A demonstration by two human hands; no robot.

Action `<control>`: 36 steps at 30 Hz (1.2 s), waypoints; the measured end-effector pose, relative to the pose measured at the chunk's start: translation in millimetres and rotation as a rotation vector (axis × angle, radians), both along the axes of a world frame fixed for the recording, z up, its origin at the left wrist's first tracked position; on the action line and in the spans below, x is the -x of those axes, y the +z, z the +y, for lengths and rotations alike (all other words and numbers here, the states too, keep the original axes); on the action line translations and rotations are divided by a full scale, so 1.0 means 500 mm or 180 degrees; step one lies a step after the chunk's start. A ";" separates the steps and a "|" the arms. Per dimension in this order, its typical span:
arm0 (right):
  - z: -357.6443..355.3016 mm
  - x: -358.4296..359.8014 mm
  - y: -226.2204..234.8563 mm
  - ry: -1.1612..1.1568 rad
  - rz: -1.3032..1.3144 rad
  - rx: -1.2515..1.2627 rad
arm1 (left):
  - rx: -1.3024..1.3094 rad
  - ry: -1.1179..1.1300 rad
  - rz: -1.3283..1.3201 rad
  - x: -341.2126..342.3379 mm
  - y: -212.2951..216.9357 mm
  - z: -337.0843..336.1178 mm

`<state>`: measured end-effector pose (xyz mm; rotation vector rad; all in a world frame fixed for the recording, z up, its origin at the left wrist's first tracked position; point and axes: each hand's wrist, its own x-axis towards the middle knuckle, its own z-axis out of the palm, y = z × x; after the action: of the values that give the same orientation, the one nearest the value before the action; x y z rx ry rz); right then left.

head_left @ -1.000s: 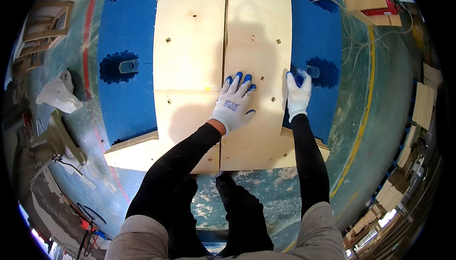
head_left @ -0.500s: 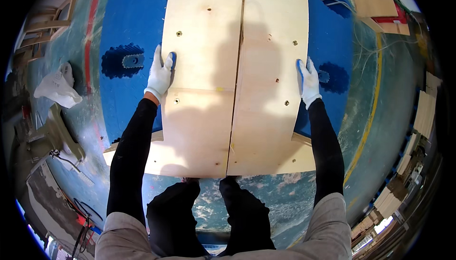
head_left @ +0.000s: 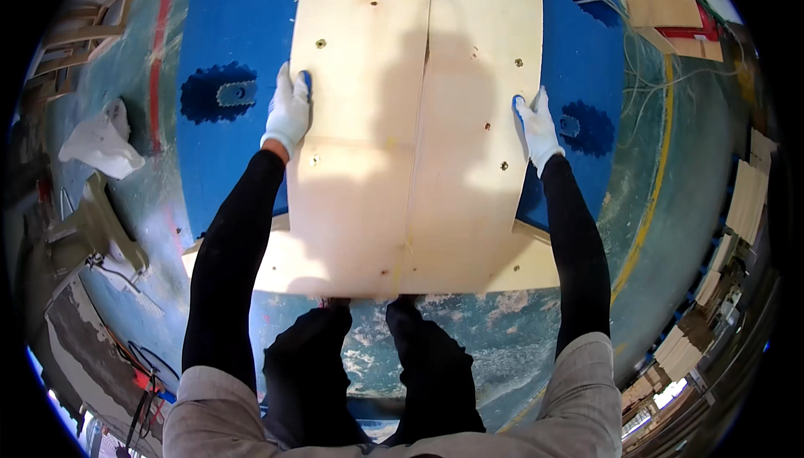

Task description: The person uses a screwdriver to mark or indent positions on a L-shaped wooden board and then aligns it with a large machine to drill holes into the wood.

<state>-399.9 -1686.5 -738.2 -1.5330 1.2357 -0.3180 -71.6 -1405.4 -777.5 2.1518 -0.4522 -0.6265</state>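
Two pale plywood panels (head_left: 360, 106) (head_left: 481, 115) lie side by side in front of me, with a thin seam between them and several small metal inserts in their faces. Both widen at the near end by my feet. My left hand (head_left: 290, 110), in a white glove with blue on the palm side, grips the left panel's outer edge. At the right panel's outer edge, my right hand (head_left: 540, 127), gloved alike, has its thumb over the wood; its other fingers run along the side. My shadow falls over both panels.
Blue sheeting (head_left: 243, 6) with jagged dark cutouts lies under the panels. At left are a white bag (head_left: 102, 141) and an olive-coloured stand (head_left: 96, 228). A cardboard box (head_left: 666, 10) is at far right; stacked boards (head_left: 745, 198) line the right side.
The gap between the two panels has narrowed to a thin seam, the left panel shifting slightly right. Both hands remain on the outer edges.
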 end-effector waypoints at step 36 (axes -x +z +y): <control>1.661 0.027 0.973 0.4912 0.1699 -0.1017 | -0.0121 0.5832 0.2786 1.536 1.039 1.609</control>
<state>-413.5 -856.1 -251.9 -1.8659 0.1389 1.2721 -839.4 -600.9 -257.9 1.2416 1.7643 -0.3197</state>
